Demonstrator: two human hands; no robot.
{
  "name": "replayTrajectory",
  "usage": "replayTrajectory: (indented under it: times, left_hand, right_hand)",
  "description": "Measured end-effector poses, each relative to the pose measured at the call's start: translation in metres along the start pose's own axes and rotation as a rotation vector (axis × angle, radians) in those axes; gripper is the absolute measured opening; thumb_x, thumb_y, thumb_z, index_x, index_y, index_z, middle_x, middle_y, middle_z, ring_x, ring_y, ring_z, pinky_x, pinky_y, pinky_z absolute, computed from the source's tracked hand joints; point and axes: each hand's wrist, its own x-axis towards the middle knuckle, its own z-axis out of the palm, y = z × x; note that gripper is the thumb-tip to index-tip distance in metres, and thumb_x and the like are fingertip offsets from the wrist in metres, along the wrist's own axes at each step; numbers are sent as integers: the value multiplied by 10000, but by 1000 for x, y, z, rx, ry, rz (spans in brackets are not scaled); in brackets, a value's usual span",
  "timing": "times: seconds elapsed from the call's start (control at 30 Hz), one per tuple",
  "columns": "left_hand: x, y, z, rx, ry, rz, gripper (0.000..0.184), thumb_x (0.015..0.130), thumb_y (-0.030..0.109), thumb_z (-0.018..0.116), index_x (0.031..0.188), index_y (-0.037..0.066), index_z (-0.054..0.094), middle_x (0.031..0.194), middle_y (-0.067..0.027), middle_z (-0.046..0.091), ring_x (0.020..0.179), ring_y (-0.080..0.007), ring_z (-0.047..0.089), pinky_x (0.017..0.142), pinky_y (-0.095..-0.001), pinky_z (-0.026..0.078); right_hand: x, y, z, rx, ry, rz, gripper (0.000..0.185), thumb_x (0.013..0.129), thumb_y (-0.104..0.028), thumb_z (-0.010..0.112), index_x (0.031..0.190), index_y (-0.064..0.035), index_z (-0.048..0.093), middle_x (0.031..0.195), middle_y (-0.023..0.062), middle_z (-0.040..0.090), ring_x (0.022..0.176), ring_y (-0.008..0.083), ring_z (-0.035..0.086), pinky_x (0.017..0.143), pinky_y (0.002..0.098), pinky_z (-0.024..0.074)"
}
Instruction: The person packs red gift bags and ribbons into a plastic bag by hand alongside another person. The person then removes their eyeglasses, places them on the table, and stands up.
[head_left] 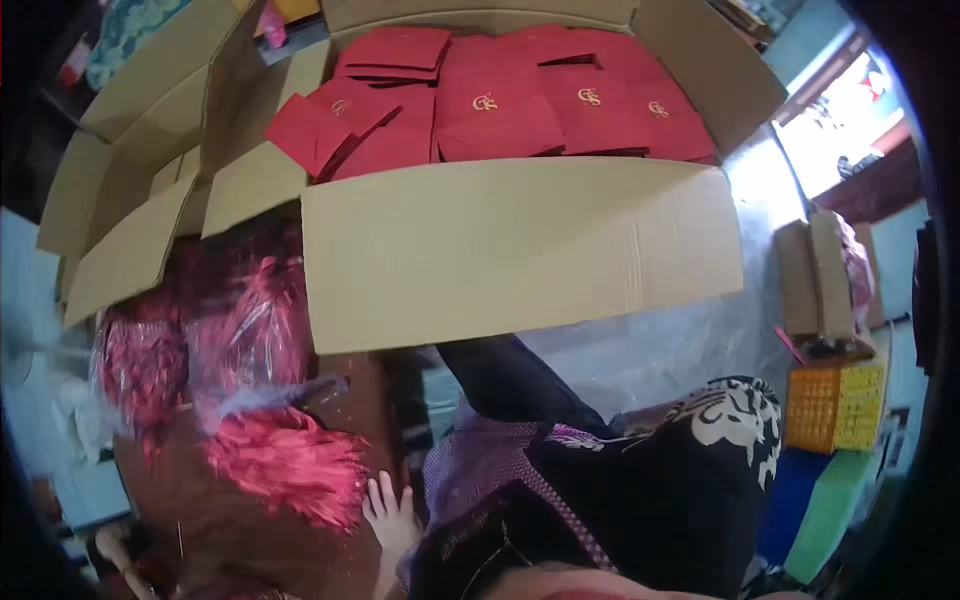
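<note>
My left hand (391, 511) rests at the edge of a brown surface (290, 555), its fingers spread and nothing visible in it. Close to its fingertips lies a loose bundle of shiny red ribbon-like strands (290, 462). Behind that bundle, clear plastic bags (255, 340) hold more of the same red strands. A large open cardboard box (520, 245) stands in front of me, filled with stacks of red envelope-like packets (500, 125) that bear gold lettering. My right hand is out of view.
At the left stands another open cardboard box (130, 230). Yellow crates (835, 405) and blue and green bins (825, 515) are on the right. Part of another person's arm (118, 560) shows at the lower left.
</note>
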Motion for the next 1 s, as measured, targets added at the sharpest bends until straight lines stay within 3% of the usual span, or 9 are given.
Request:
replayTrajectory:
  times: [0.1,0.13,0.27,0.43,0.47,0.63,0.73,0.8,1.0]
  left_hand:
    - [6,10,-20,-23,-116,-48,332,697,147,530,1027,115,517,1331,-210,312,1212,-416,294,925,-546,268]
    - [2,7,-14,45,-85,-22,353,679,183,528,1030,171,490,1337,-222,299,1218,-403,293,918,-540,268]
    - [5,14,-23,30,-71,-71,339,663,136,553,999,145,519,1346,-206,294,1230,-393,277,935,-531,255]
    - [2,15,-21,61,-151,-106,480,658,108,568,1131,132,490,1358,-190,277,1239,-398,254,964,-531,227]
    - [-1,14,-20,105,-175,-107,566,671,139,593,1215,132,438,1364,-198,258,1244,-405,240,970,-539,214]
    - [-16,21,-26,65,-150,-283,618,703,234,616,1260,102,382,1356,-234,238,1235,-428,236,978,-548,202]
    - [-33,-3,0,-51,-236,-390,554,721,236,579,1243,151,414,1348,-198,280,1221,-394,279,975,-559,204]
    - [-41,-16,30,80,-121,-333,492,767,259,499,1239,149,416,1336,-188,308,1200,-378,310,980,-551,204]
    - [-50,-32,56,85,-189,-300,487,791,260,442,1264,156,390,1312,-189,344,1175,-375,332,982,-563,176]
  right_hand:
    - [3,21,-24,-50,-42,-18,143,682,-156,565,795,-107,637,827,115,627,774,277,593,660,362,468]
    - [3,26,-32,-62,-47,-25,143,682,-156,565,795,-107,637,826,116,627,773,277,593,659,361,468]
    - [11,39,-47,-113,-50,-56,141,682,-157,565,792,-105,638,821,119,626,770,277,594,655,360,467]
    - [26,36,-54,-154,-4,-82,140,683,-157,566,790,-104,638,814,123,626,767,277,596,650,358,466]
    - [29,33,-57,-163,12,-91,139,683,-157,566,789,-103,638,813,123,626,766,277,596,649,357,466]
    - [30,44,-44,-194,20,-8,138,684,-158,566,786,-101,639,807,127,625,763,277,597,644,355,465]
    - [20,42,-33,-213,-9,110,137,684,-158,566,784,-100,639,803,129,625,760,277,598,641,354,464]
    - [13,34,-30,-224,-11,184,137,684,-158,566,783,-100,640,800,131,625,759,277,599,639,353,464]
    - [9,-12,-20,-199,-43,282,135,685,-159,566,780,-97,640,793,135,624,755,277,600,633,351,463]
